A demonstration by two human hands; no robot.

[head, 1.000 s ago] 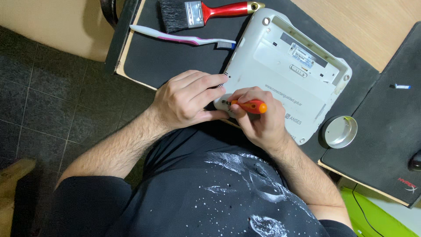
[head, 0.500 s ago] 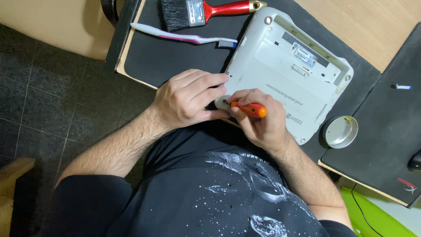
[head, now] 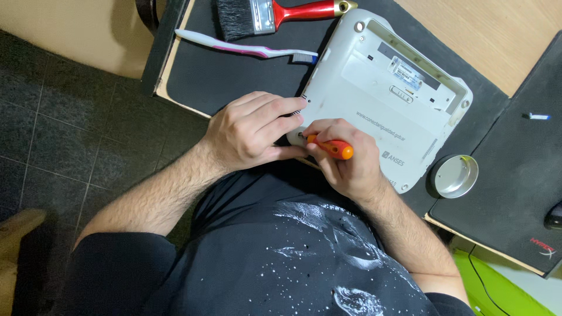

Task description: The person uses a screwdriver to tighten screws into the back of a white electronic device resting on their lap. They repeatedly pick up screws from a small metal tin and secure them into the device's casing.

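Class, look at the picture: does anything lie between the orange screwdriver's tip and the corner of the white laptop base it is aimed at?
Nothing visible does. The right hand holds the orange screwdriver with its tip at the near corner of the laptop base; the left hand rests beside it.

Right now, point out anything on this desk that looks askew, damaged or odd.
The white laptop lies upside down and skewed, its near corner past the desk edge, where the right hand works an orange screwdriver and the left hand steadies it. No visible damage or spills.
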